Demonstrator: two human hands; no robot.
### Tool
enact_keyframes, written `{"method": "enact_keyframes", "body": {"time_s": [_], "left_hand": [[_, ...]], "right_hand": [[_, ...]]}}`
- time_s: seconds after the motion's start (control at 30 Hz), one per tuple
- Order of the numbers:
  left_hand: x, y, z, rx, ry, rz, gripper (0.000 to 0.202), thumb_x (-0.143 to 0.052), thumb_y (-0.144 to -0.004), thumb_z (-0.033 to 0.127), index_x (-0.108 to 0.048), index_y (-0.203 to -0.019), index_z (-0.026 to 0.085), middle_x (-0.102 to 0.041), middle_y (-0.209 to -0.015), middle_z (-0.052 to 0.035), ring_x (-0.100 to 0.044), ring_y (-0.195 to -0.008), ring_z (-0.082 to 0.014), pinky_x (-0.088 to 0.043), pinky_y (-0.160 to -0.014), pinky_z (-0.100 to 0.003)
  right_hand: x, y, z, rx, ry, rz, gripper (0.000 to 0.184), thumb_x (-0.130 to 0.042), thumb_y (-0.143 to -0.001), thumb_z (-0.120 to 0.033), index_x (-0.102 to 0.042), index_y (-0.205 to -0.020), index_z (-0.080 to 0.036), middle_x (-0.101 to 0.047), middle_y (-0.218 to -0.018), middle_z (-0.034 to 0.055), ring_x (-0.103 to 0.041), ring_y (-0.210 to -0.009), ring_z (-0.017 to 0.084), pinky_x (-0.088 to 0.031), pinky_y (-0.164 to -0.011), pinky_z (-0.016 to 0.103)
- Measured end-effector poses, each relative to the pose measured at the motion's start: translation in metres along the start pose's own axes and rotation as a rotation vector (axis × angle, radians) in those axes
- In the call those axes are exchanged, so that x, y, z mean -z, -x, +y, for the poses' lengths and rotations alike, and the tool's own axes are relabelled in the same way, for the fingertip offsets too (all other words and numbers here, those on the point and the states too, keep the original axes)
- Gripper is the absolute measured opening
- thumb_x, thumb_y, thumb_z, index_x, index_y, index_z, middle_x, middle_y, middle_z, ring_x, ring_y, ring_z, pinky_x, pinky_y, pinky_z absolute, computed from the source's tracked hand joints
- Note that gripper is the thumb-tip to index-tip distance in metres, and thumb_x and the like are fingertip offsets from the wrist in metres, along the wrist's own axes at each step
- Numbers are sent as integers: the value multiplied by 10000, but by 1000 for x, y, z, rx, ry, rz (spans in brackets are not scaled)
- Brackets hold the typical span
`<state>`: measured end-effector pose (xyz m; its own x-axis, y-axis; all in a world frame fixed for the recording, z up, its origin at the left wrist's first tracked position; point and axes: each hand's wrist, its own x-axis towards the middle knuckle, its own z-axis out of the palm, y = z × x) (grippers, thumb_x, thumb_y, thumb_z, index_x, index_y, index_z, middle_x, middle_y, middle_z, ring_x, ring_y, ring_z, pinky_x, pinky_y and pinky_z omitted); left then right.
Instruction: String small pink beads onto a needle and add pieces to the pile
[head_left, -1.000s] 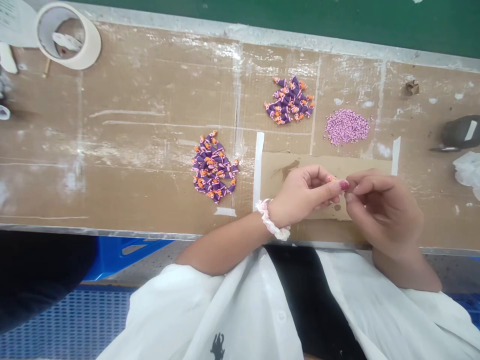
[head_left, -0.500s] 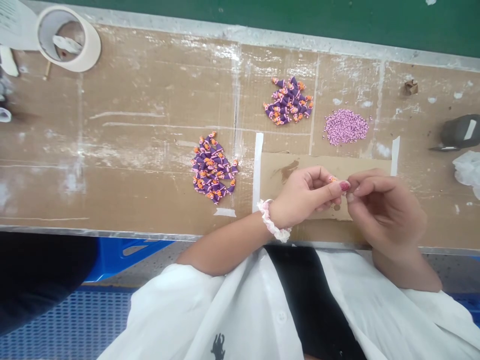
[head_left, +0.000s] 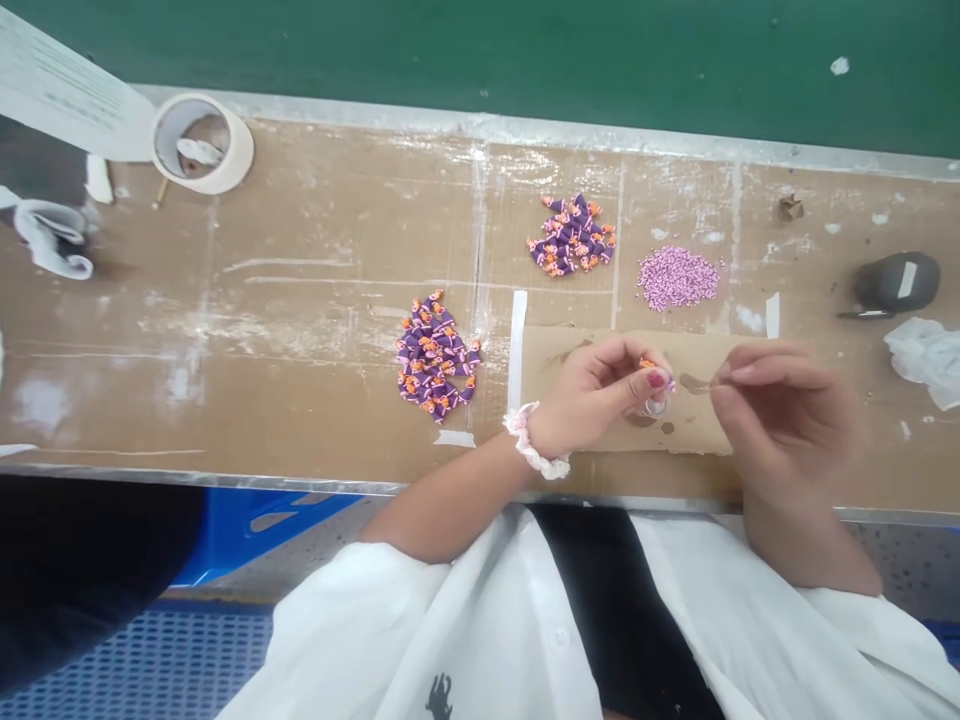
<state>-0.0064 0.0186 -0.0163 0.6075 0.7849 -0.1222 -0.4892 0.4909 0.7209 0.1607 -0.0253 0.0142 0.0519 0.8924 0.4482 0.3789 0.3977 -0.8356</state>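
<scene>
My left hand [head_left: 592,395] is pinched around a small figurine [head_left: 648,364], of which only a bit of orange and pink shows past the thumb. To its right, my right hand [head_left: 787,415] has thumb and fingertips pressed together; it is blurred, and whatever sits in the pinch is too small to make out. Both hands are above a cardboard strip [head_left: 697,435]. Small purple figurines with orange tops and pink trim form one pile [head_left: 437,360] left of my hands and another pile [head_left: 571,238] beyond them. Tiny pink pieces [head_left: 677,278] lie heaped beside the farther pile.
A wide tape roll [head_left: 241,160] stands at the far left near a paper sheet [head_left: 82,100]. On the right are a dark rounded object [head_left: 896,282] and a crumpled white plastic bag [head_left: 926,360]. The cardboard-covered table [head_left: 322,400] ends at a near edge before my body.
My right hand has drawn away to the right from my left hand, opening a gap between them. The left hand still grips the figurine. The camera view has shifted slightly.
</scene>
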Motion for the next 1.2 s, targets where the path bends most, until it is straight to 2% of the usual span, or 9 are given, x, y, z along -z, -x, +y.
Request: {"method": "enact_keyframes", "body": {"time_s": [0.13, 0.23, 0.33, 0.4, 0.47, 0.63, 0.83, 1.03, 1.2], "left_hand": [[11, -8, 1, -101, -106, 77, 258, -728, -791, 381, -604, -807, 156, -614, -728, 9, -533, -591, -41, -430, -538, -171], [19, -20, 4, -144, -166, 209, 284, -733, -777, 412, -621, -861, 164, -647, -757, -4, -562, -624, -59, -439, -537, -181], [25, -31, 10, -153, -211, 367, 506, -734, -769, 444, -569, -1173, 189, -713, -912, -50, -642, -795, -117, -497, -631, -220], [27, -34, 16, -154, -252, 403, 712, -726, -778, 446, -414, -1374, 213, -729, -987, -72, -664, -863, -143, -517, -677, -244], [28, -32, 21, -166, -309, 405, 760, -710, -793, 447, -352, -1425, 223, -737, -988, -77, -673, -847, -148, -517, -657, -239], [31, -19, 27, -217, -407, 436, 483, -692, -810, 394, -532, -1221, 197, -724, -839, -34, -639, -726, -104, -493, -589, -196], [27, -9, 30, -163, -306, 461, 296, -695, -799, 324, -571, -1035, 194, -663, -707, 24, -586, -629, -63, -480, -582, -175], [23, -4, 34, -145, -271, 450, 236, -692, -801, 302, -578, -974, 189, -643, -684, 36, -557, -598, -52, -469, -586, -179], [17, -10, 28, -120, -189, 446, 99, -590, -873, 180, -556, -963, 201, -617, -695, 31, -556, -597, -48, -465, -583, -192]], "right_hand": [[2, -5, 8, -55, 43, 107, 221, -668, -768, -49, -632, -890, -229, -585, -796, 17, -566, -735, 160, -430, -559, 295], [2, -7, 12, -56, 99, 120, 188, -657, -783, -63, -627, -851, -236, -579, -774, 10, -559, -711, 154, -417, -553, 294], [3, -8, 16, -50, 145, 108, 175, -647, -790, -76, -616, -842, -241, -576, -774, 0, -557, -703, 146, -413, -562, 293], [4, -9, 21, -61, 183, 115, 146, -641, -803, -105, -610, -838, -243, -576, -775, -4, -559, -702, 145, -417, -570, 295], [7, -11, 30, -76, 256, 124, 92, -635, -821, -153, -610, -831, -241, -584, -780, -1, -566, -703, 151, -427, -573, 299], [20, -21, 59, -125, 540, 91, 100, -553, -857, -176, -643, -851, -219, -622, -815, 22, -575, -685, 153, -451, -591, 303], [23, -26, 81, -142, 679, -51, 118, -609, -820, -193, -682, -905, -230, -619, -867, 28, -521, -585, 134, -488, -625, 329], [21, -20, 89, -114, 734, -110, 117, -600, -875, -296, -709, -896, -259, -674, -950, 50, -654, -861, 221, -549, -711, 363], [22, -24, 92, -60, 761, -120, 199, -591, -906, -379, -698, -816, -237, -686, -906, 77, -653, -847, 206, -544, -760, 352]]}}
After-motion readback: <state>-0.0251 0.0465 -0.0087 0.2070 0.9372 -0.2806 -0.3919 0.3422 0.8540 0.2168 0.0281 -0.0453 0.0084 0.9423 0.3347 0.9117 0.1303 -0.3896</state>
